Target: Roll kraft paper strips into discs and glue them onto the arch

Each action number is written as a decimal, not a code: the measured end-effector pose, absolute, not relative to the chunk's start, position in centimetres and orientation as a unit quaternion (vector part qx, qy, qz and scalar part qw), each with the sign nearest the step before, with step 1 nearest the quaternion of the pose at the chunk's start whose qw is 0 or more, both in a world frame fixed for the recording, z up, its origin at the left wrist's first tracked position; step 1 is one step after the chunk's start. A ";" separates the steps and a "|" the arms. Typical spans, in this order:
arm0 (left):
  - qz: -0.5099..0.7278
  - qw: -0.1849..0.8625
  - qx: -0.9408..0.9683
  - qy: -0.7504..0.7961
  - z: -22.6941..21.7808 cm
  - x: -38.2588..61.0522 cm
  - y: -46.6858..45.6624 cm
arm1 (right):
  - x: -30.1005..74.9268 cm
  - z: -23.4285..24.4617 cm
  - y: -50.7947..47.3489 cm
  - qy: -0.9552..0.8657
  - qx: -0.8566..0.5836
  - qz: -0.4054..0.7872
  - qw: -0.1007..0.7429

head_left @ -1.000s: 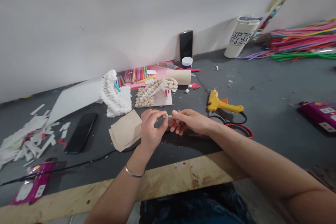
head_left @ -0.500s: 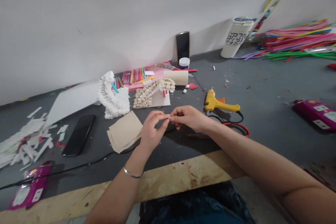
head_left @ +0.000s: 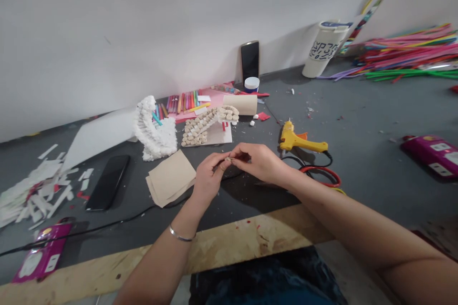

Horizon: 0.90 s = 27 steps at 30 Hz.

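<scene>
My left hand [head_left: 210, 172] and my right hand [head_left: 260, 162] meet over the dark table, fingertips almost touching. Pinched between them is a small beige paper roll [head_left: 228, 159], mostly covered by the fingers. Just beyond sits a model of curved steps [head_left: 203, 126] made from similar beige paper coils on a white base. A white model [head_left: 154, 128] with a rough, stepped surface stands to its left. Beside my left hand lie stacked beige paper squares [head_left: 171, 177]. Scissors with red handles [head_left: 334, 176] are partly hidden under my right forearm.
A yellow glue gun [head_left: 300, 139] lies right of my hands, its cord trailing. Left are a black phone [head_left: 108, 183], white paper strips [head_left: 46, 195] and a purple power strip [head_left: 45, 252]. Behind stand a cardboard tube [head_left: 243, 105], an upright phone [head_left: 250, 63] and a tumbler [head_left: 324, 50].
My fingers have shifted slightly around the small paper roll, and more of it shows now. Both hands stay in nearly the same place; the things on the table have not moved.
</scene>
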<state>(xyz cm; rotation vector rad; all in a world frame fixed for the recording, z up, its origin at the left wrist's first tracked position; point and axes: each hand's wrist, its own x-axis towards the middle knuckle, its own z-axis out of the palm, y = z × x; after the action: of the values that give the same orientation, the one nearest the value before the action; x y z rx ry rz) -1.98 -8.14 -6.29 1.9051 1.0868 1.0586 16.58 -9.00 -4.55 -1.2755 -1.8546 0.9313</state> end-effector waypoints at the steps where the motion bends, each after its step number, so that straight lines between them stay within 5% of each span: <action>1: 0.416 0.340 0.729 0.425 -6.3 -1.9 -8.3 | 16.6 -4.5 -9.1 -0.709 -0.492 0.362 0.351; 13: 0.453 0.378 0.660 0.465 -6.7 -1.5 -8.7 | 16.7 -4.6 -8.8 -0.653 -0.478 0.465 0.358; 27: 0.466 0.520 0.523 0.489 -7.0 -1.1 -8.1 | 17.0 -4.8 -8.3 -0.647 -0.490 0.446 0.377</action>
<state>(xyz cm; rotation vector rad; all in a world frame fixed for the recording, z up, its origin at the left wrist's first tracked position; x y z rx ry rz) -1.09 -8.08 -6.96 1.2534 1.1722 1.1180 16.97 -8.28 -4.79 -1.2535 -1.6556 1.1407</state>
